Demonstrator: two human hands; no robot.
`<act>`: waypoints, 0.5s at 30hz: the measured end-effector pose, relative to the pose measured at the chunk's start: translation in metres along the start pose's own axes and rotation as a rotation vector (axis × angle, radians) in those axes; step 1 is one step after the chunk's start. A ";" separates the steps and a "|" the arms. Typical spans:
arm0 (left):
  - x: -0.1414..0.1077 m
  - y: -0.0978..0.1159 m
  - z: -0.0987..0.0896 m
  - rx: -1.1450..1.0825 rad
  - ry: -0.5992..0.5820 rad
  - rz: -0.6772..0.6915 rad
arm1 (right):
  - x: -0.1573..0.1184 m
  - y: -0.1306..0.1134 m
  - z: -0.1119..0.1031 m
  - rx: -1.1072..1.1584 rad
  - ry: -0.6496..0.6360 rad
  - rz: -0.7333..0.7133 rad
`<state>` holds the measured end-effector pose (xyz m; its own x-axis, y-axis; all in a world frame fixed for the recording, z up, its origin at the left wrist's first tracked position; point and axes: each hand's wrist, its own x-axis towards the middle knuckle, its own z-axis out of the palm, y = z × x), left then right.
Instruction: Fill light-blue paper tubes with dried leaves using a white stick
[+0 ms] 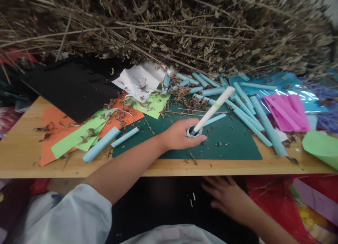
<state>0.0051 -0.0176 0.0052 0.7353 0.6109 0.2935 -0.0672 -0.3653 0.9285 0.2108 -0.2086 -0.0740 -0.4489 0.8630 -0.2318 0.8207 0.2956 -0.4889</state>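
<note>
My left hand [182, 135] rests on the green cutting mat [235, 145] and is closed around a short light-blue paper tube [193, 131] held upright. A white stick [214, 108] with a pale green band leans out of that tube toward the upper right. My right hand [227, 196] hangs below the table edge, blurred, fingers spread, holding nothing. Several rolled light-blue paper tubes [245, 107] lie scattered on the mat to the right, and two more [101, 143] lie to the left.
A big heap of dried leafy stalks [169, 29] covers the back of the wooden table [21, 156]. Black [76, 85], orange [52, 121], light green [79, 135], white [139, 80] and pink [287, 112] paper sheets lie around. Dry leaf crumbs litter the mat.
</note>
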 end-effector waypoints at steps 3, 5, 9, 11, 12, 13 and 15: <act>0.001 0.000 -0.001 -0.004 -0.016 0.009 | -0.039 -0.003 0.013 -0.211 -0.145 0.047; 0.001 0.000 -0.001 -0.032 -0.015 0.028 | -0.039 -0.008 0.022 -0.337 -0.077 0.255; -0.001 -0.001 -0.002 -0.048 -0.014 0.051 | 0.033 -0.030 0.030 -0.284 -0.157 0.414; -0.002 0.000 -0.002 -0.036 -0.006 0.034 | 0.071 -0.046 0.028 -0.159 -0.267 0.338; -0.002 0.000 -0.002 -0.030 -0.005 0.025 | 0.082 -0.055 0.026 -0.134 -0.284 0.297; -0.002 0.000 -0.002 -0.027 -0.007 0.018 | 0.087 -0.063 0.025 -0.114 -0.305 0.258; -0.002 0.001 -0.002 -0.020 -0.014 0.006 | 0.077 -0.078 0.024 -0.096 -0.334 0.178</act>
<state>0.0018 -0.0178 0.0056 0.7443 0.5987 0.2960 -0.0852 -0.3544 0.9312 0.1039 -0.1754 -0.0737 -0.3736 0.7280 -0.5749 0.9184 0.2034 -0.3392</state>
